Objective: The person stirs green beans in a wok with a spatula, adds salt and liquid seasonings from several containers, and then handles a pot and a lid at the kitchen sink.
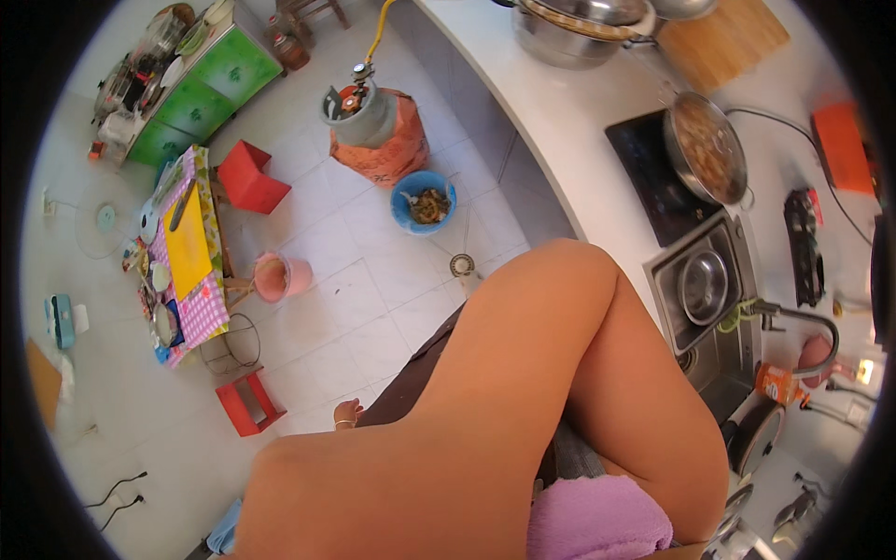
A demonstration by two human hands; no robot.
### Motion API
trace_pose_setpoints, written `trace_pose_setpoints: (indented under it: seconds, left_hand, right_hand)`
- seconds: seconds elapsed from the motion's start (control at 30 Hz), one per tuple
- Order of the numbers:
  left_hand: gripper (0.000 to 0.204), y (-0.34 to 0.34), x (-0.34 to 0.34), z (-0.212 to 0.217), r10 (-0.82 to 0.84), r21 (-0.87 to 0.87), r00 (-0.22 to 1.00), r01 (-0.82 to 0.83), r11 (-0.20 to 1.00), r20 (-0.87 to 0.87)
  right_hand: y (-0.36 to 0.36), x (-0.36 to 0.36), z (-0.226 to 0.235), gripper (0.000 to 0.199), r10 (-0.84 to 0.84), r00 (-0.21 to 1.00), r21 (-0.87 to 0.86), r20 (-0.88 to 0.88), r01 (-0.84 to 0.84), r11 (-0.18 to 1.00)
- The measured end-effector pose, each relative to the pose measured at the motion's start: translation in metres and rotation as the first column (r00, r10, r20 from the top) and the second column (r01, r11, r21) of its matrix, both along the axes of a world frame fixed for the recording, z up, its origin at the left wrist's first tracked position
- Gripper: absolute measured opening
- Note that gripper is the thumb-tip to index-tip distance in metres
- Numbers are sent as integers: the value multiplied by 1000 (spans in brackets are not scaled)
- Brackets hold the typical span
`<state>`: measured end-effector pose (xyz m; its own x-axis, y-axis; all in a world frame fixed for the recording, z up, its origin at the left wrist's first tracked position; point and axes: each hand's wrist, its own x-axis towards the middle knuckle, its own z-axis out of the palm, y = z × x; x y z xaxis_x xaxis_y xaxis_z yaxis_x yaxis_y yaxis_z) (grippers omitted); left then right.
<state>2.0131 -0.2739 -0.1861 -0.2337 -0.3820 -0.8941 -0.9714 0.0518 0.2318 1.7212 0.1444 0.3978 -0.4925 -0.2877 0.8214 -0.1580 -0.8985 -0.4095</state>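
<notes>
My right arm point(504, 345) fills the lower middle, bent sharply with the elbow upward. Its forearm crosses to the lower left, very close to the camera. What appears to be the back of my right hand point(313, 476) runs to the lower edge; its fingers are hidden. A fluffy purple sleeve point(597, 518) shows at the lower right. Beyond the forearm, low beside dark clothing point(415, 373), hangs my left hand point(348, 412), with a thin bracelet at the wrist. Its fingers are loosely bent and apart, with nothing visible in them.
Along the right runs a white counter point(583, 159) with a pan of food point(702, 145), a lidded pot point(565, 39), and a sink holding a metal bowl point(703, 286). On the floor are a gas cylinder point(373, 126), blue basin point(423, 229), pink bucket point(297, 275) and red stools point(252, 177).
</notes>
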Motion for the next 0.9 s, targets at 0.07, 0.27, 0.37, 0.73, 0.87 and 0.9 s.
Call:
trace_pose_setpoints:
  seconds: [0.07, 0.27, 0.37, 0.73, 0.87, 0.9]
  left_hand:
    - [26, 1, -6, 29, 151, 25, 988, -150, 988, -12]
    - [27, -4, -34, 43, 363, 21, 923, -364, 931, -124]
    - [27, 4, -17, 35, 414, 53, 910, -411, 910, -38]
    - [28, -129, -30, -34, 387, 197, 920, -392, 899, 64]
    - [25, -214, -131, 8, 376, 45, 927, -376, 926, -7]
    - [25, -226, -164, 27, 384, 34, 921, -383, 923, -64]
  right_hand:
    - [-9, -29, -7, 18, 127, 992, 9, -17, -127, 992]
    - [-32, -84, -24, 25, 262, 947, 97, 188, -283, 954]
    - [-31, -121, 34, 25, 82, 890, 816, 448, -445, 369]
    - [-256, -187, -29, 23, 670, 670, 394, -320, -549, 737]
    - [-326, -187, -25, 23, 765, 544, 553, -344, -541, 633]
    - [-340, -192, -26, 23, 756, 558, 552, -342, -532, 642]
